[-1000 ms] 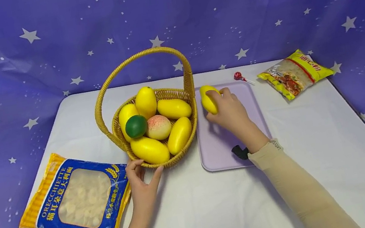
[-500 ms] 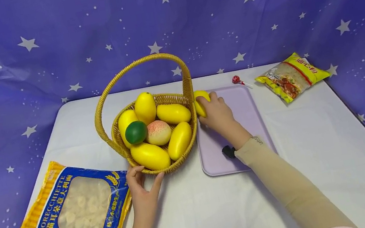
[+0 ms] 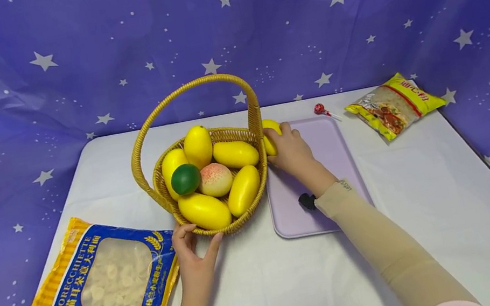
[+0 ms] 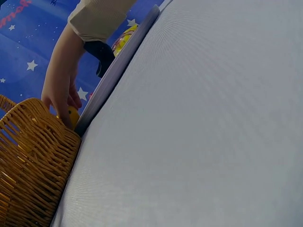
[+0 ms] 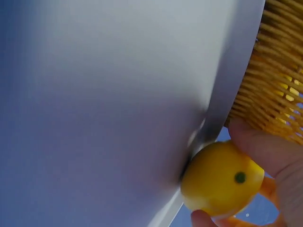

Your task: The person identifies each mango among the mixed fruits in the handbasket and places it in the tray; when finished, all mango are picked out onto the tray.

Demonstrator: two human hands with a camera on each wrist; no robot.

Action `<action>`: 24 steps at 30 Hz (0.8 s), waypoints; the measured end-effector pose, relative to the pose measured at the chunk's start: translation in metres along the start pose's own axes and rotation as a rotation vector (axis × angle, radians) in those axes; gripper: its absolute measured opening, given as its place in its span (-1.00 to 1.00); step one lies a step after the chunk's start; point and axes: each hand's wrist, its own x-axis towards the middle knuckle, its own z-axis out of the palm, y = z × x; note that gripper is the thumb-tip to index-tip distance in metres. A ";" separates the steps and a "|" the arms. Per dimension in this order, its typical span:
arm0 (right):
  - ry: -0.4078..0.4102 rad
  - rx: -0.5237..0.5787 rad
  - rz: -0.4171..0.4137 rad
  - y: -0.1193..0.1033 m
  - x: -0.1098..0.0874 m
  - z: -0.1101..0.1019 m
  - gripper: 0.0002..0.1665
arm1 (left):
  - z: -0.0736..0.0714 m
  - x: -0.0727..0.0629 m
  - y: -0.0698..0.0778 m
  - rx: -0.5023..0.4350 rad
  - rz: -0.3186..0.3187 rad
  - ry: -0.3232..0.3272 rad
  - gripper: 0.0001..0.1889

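Note:
My right hand grips a yellow toy mango, thumb on one side and fingers on the other. In the right wrist view, the mango's green stem dot shows, and it sits low against the lilac tray, close beside the wicker basket. My left hand holds the basket's near side, index finger bent at the rim and thumb spread along the front. Inside the basket lie several yellow mangoes, a dark green oval fruit and a pinkish peach. The left wrist view does not show my left hand.
A blue and orange orecchiette bag lies on the left of the white-covered table. Behind the tray is a red lollipop; a yellow food packet lies at back right. The basket's tall handle arches upward.
My right hand has carried the mango left across the tray, to its back left beside the basket, and has stayed there over the last half second. My left hand keeps its place on the basket.

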 end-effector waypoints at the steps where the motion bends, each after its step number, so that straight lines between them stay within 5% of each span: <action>1: -0.005 0.004 -0.001 0.001 0.000 0.000 -0.11 | 0.000 0.000 -0.004 0.000 -0.003 0.002 -0.44; 11: 0.029 0.028 -0.030 0.000 -0.020 -0.017 -0.13 | 0.000 0.000 -0.010 -0.001 -0.009 0.008 -0.41; 24: 0.122 0.121 -0.088 -0.025 -0.050 -0.052 -0.27 | 0.000 0.001 0.004 0.019 -0.023 0.013 -0.45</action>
